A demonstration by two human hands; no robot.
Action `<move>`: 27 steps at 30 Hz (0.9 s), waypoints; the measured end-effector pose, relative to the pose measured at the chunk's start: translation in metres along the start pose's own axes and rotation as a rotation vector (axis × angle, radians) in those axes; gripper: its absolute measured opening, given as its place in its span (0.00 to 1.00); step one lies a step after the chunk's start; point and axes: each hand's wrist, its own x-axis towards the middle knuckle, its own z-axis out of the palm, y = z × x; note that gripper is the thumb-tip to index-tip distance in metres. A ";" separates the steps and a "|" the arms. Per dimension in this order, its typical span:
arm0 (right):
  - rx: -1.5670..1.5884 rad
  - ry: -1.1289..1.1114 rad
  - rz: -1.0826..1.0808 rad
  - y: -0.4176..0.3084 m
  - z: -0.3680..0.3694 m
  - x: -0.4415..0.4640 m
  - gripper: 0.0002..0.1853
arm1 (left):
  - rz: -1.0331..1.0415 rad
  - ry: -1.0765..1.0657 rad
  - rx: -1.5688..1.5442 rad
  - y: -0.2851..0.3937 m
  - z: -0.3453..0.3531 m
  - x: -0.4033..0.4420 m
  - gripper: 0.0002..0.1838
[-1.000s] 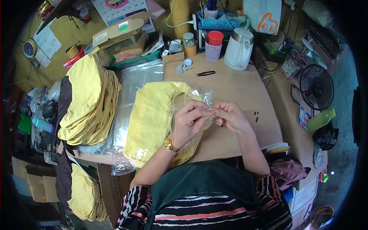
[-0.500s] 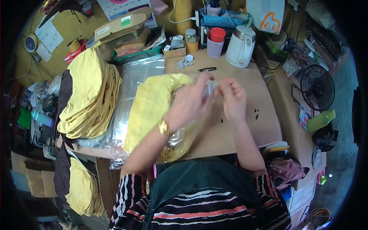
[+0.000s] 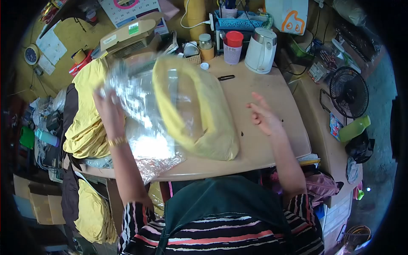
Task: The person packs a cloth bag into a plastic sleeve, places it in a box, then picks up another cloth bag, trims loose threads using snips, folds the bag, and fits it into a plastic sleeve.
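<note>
Yellow fabric piece (image 3: 219, 129) sits between the hands, just inside the bench's (image 3: 259, 151) near edge, long axis slanting far-left to near-right; right hand (image 3: 264, 117) nearer, empty, fingers spread; left hand (image 3: 109, 109) at clear plastic (image 3: 146, 112) (blurred, grasp undeterminable).

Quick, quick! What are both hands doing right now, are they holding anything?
Left hand: blurred, at the clear plastic; can't tell if it's gripping.
Right hand: open, fingers loosely bent, nothing visible in it.
</note>
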 end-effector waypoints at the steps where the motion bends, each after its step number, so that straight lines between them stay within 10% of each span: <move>1: -0.089 0.080 -0.074 -0.006 -0.013 0.000 0.29 | -0.100 -0.089 0.191 -0.034 -0.047 -0.005 0.18; 8: -0.876 0.080 -0.403 0.019 0.054 0.068 0.13 | -0.637 -0.208 0.561 -0.088 -0.130 -0.047 0.29; 14: -1.154 0.092 -0.618 0.041 0.128 0.149 0.22 | -0.459 -0.474 0.278 -0.162 -0.074 -0.077 0.14; 17: -1.643 0.161 -0.242 0.053 0.080 0.142 0.30 | -0.451 -0.262 0.183 -0.140 -0.068 -0.077 0.04; 23: -1.715 0.298 -0.339 0.056 0.008 0.113 0.31 | -0.338 0.166 0.129 -0.134 -0.150 -0.032 0.13; 27: -1.782 0.320 -0.330 0.058 0.012 0.114 0.31 | -0.539 -0.125 0.234 -0.111 -0.061 -0.026 0.18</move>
